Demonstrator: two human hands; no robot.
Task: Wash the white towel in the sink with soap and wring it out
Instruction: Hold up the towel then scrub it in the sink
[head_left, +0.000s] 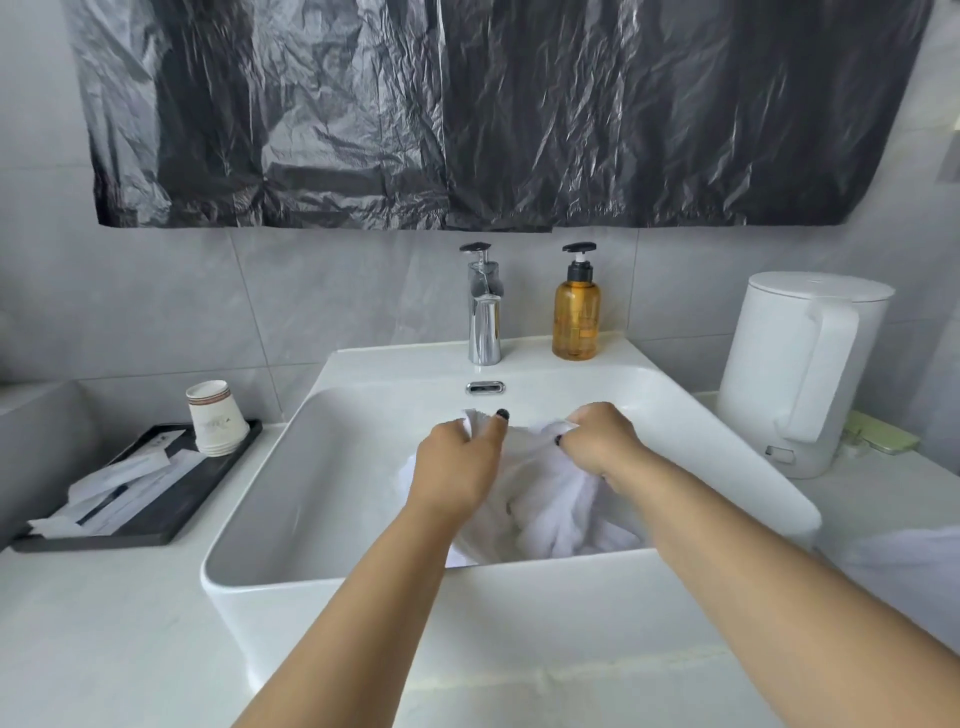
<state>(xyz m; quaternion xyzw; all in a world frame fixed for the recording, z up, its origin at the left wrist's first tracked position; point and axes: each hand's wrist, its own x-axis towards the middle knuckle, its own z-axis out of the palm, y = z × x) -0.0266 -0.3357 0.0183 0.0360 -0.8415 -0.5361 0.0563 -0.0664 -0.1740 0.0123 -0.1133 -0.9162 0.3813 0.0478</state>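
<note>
Both hands reach into the white sink (249, 488) and hold the white towel (550, 499) — the left hand (457, 462) pinches one bunched edge, the right hand (602, 441) curls tightly round another. The towel hangs crumpled between them, seemingly wet. An amber soap bottle (576, 317) stands beside the chrome faucet (484, 312).
</note>
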